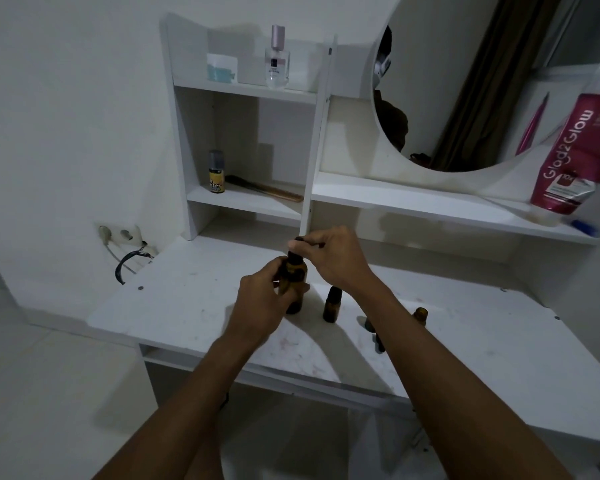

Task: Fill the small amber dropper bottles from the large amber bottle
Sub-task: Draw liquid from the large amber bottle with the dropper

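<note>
Hold the big amber glass bottle (293, 289) steady in the left hand (260, 299), fingers curled round it as now. Turn the black screw cap (300, 241) slowly, pinched in the right hand (336, 258) fingertips, just above the bottle's neck. Hard to tell if fully off. Lift straight up, no tipping. Just under the right wrist: a small amber dropper bottle with a black top (331, 304). Past the right forearm: another small amber bottle (420, 313), open on top.
</note>
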